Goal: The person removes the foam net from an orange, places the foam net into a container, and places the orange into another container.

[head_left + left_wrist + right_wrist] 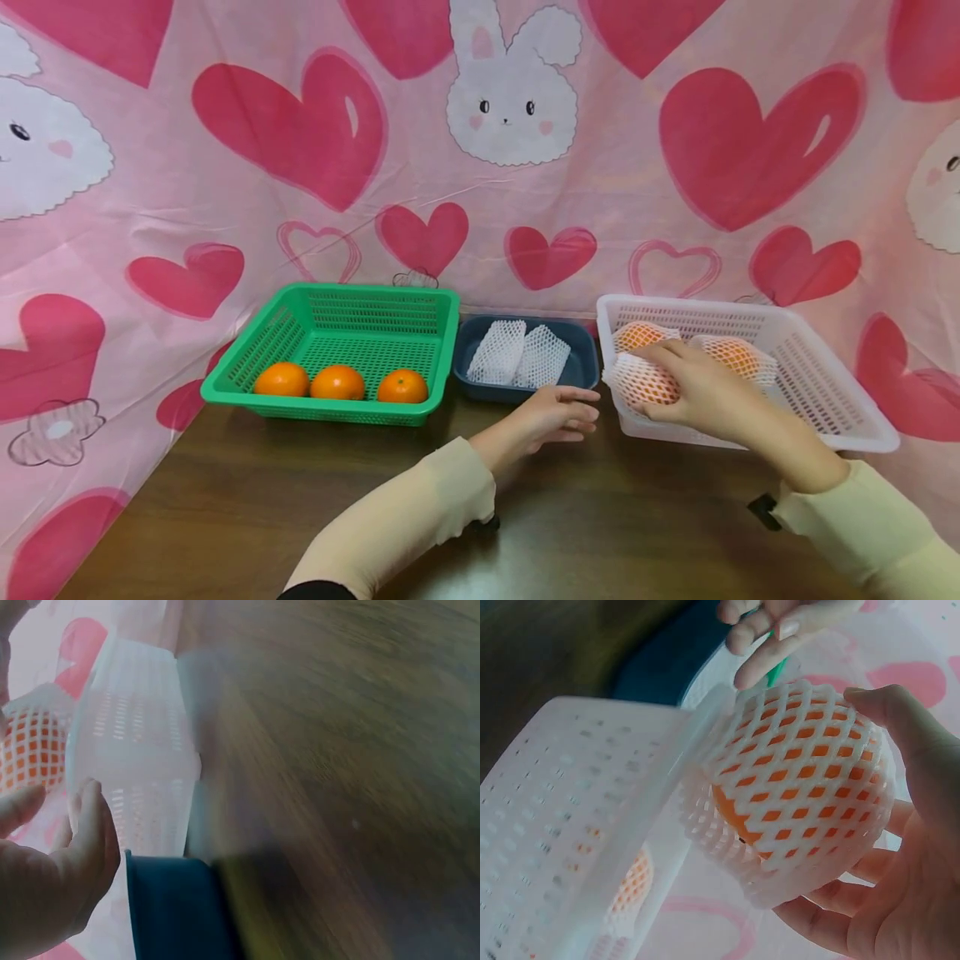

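Observation:
My right hand [693, 387] grips an orange in a white foam net [643, 382] at the left rim of the white basket [840, 408]. In the right wrist view, thumb and fingers curl round this netted orange [802, 780], and bare peel shows through the net's opening. Two more netted oranges, one at the back left [643, 335] and one further right [733, 357], lie inside the basket. My left hand [551, 418] hovers just left of the basket, in front of the dark blue tray, fingers loosely bent and holding nothing.
Two flat white foam nets [498, 352] lie in the dark blue tray [581, 367] between the baskets. A green basket [330, 292] on the left holds three bare oranges [337, 383] along its front. All stand on a brown wooden table [247, 500] against a pink patterned cloth [420, 183].

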The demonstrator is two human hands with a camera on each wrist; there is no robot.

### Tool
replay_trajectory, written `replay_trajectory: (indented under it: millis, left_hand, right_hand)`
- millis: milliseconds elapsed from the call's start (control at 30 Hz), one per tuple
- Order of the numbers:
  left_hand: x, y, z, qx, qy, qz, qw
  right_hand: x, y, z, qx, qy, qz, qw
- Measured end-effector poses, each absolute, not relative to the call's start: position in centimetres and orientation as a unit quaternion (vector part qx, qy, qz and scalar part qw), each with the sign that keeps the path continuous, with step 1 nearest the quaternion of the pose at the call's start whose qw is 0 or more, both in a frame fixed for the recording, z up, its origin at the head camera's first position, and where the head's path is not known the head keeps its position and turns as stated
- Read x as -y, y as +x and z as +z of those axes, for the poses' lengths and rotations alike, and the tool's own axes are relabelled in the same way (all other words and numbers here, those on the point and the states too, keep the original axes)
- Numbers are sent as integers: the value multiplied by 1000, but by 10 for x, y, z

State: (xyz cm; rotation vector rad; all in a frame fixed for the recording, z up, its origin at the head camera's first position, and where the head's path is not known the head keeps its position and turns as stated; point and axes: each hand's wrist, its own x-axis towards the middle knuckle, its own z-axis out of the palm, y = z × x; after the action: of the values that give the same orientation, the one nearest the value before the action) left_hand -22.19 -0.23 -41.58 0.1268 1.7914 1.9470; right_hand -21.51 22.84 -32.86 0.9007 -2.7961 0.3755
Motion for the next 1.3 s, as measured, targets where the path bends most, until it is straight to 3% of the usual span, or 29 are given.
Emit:
replay_trajectory:
  millis: [300,733,1300]
  left_hand:
    - [31,-218,-423,-692,91,664,269]
    - [64,-215,-430,-710,123,641,263]
    - [95,-204,-443,-718,93,637,264]
  right_hand:
    - [-211,-211,-331,924,341,131,113]
    - [-177,-208,-338,899,390,164,117]
    - [-146,-212,-391,884,395,242,64]
